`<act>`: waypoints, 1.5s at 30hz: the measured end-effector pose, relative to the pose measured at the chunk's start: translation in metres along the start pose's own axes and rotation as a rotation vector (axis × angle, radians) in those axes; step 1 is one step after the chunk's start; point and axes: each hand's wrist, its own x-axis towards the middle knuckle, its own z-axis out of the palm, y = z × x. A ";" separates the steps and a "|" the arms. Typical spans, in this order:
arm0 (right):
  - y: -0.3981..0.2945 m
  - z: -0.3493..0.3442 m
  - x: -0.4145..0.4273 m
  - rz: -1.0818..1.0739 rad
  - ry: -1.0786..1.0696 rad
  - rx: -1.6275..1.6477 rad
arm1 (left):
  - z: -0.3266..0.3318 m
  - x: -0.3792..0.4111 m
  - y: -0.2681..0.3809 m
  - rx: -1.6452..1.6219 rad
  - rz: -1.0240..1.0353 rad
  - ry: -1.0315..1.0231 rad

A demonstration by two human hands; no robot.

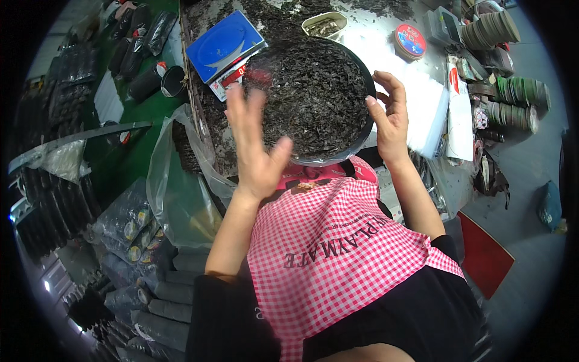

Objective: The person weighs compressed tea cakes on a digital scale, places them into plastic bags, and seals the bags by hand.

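Note:
A round stack of dried dark seaweed (316,95), seemingly in clear plastic film, lies at the table's near edge in front of me. My left hand (255,145), blurred, is raised over its left side with spread fingers and nothing held. At the right rim is my right hand (391,115), thumb and fingers apart, its thumb tip at or very near the edge; contact cannot be told for certain. Left of the stack, a blue-topped digital scale (226,47) with a red display stands partly behind it. Beyond it, an oval tin (324,25) holds dark scraps.
A round red-lidded container (410,41), clear plastic sheets (427,113) and several rolls of labels or tape (491,29) are on the right. A clear plastic bag (167,194) hangs at the table's left edge. Packed dark bundles (149,31) lie farther left.

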 end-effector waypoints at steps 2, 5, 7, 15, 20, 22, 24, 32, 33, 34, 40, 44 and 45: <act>-0.001 0.005 -0.001 0.041 0.009 0.072 | 0.006 0.000 -0.006 -0.326 -0.206 0.109; 0.005 0.007 -0.003 0.145 0.116 0.305 | 0.004 -0.004 0.014 -0.015 -0.045 0.003; 0.006 0.008 -0.008 0.177 0.171 0.635 | 0.006 -0.008 0.034 0.054 0.237 -0.045; -0.006 -0.011 0.007 -0.454 -0.023 -0.277 | 0.028 -0.012 0.053 -0.148 0.246 0.017; -0.055 0.031 0.026 -0.537 -0.660 -0.844 | 0.021 -0.011 0.034 0.250 -0.116 0.086; -0.047 0.044 0.024 -0.487 -0.849 -0.965 | 0.017 -0.018 0.023 0.332 -0.208 0.100; -0.043 0.043 0.026 -0.469 -0.871 -1.042 | 0.010 -0.030 0.010 0.327 -0.222 0.188; -0.066 0.062 0.032 -0.420 -0.967 -1.370 | -0.016 -0.194 -0.195 -0.099 -0.991 0.871; -0.075 0.062 0.039 -0.401 -0.987 -1.298 | -0.028 -0.205 -0.208 -0.123 -1.178 0.902; -0.085 0.073 0.040 -0.476 -0.785 -1.154 | -0.040 -0.228 -0.228 -0.170 -1.291 0.943; -0.096 0.252 -0.008 -0.056 -1.137 -0.610 | -0.060 -0.239 -0.271 -0.470 -1.705 0.757; 0.089 0.373 -0.034 -0.195 -1.378 -0.749 | -0.026 -0.269 -0.326 -0.515 -1.856 0.650; 0.116 0.405 -0.036 -0.296 -1.344 -0.784 | -0.003 -0.297 -0.346 -0.452 -1.842 0.602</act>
